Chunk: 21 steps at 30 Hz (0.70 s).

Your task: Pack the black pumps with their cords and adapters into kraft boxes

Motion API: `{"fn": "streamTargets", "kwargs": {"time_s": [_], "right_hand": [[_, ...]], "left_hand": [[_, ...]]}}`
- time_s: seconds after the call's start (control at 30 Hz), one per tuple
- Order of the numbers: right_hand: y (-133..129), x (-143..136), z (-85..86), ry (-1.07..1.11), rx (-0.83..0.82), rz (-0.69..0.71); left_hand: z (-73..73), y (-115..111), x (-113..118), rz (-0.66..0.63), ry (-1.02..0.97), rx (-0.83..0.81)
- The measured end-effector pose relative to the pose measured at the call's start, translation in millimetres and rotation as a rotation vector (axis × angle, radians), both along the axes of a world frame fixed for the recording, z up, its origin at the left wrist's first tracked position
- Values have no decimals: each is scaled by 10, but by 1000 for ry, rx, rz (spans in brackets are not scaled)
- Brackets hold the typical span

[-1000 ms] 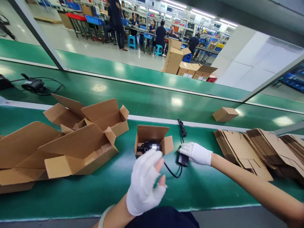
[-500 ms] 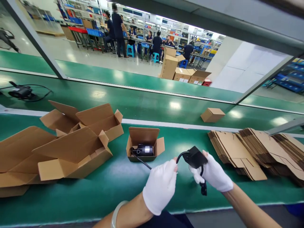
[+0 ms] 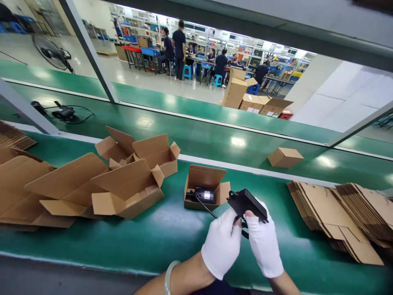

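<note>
My right hand [image 3: 264, 243], in a white glove with bare fingertips, grips a flat black box [image 3: 247, 203] that looks like a power adapter, its thumb on the near side. Close beside it, my left hand [image 3: 221, 242], gloved the same way, is closed on the black cable [image 3: 206, 207] just below the adapter's left part. That cable runs back to a black cylindrical motor [image 3: 204, 195] with a pale label, lying inside a small open carton [image 3: 223, 192]. Cable loops hang below the adapter, partly hidden by my fingers.
Several open cartons [image 3: 132, 205] crowd the green bench on the left. Stacks of flattened cartons [image 3: 328, 213] lie at right. Beyond the white strip are a closed box [image 3: 285, 157] and another black motor [image 3: 66, 112]. Metal posts [image 3: 89, 49] frame the bench; people work behind.
My hands have come together, and the adapter is turned and tilted in my right hand. My view has swung left, showing more cartons there.
</note>
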State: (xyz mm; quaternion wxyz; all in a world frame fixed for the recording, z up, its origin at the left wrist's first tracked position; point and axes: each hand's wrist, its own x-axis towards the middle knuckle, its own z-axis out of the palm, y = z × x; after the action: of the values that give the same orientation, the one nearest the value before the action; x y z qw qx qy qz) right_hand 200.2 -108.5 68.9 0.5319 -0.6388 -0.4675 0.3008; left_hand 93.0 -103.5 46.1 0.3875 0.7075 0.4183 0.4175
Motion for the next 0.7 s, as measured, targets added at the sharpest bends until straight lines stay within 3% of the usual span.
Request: {"fn": "streamTargets", "kwargs": {"time_s": [0.17,0.23,0.37,0.4,0.47,0.53,0.7], "right_hand": [[88,-67,-26,-51,-37,-128],[146,-66,-17,-40,-34,-143],[246,-48,40,143,-97,-9],[262,-49,62,193,-113,50],[283,-65,112,183,-127,122],[295,-99,155,25,-168,114],[356,-248,194,-567,-417,54]], "left_hand": [[-86,-79,-12,82,358,267],[-53,-72,-122,46,448,394],[188,117,-540,-416,458,689],[254,202,-659,-476,462,728],[351,399,-872,-459,551,728],[390,605,-1015,-379,731,669],[358,942,-1003,-433,1120,477]]}}
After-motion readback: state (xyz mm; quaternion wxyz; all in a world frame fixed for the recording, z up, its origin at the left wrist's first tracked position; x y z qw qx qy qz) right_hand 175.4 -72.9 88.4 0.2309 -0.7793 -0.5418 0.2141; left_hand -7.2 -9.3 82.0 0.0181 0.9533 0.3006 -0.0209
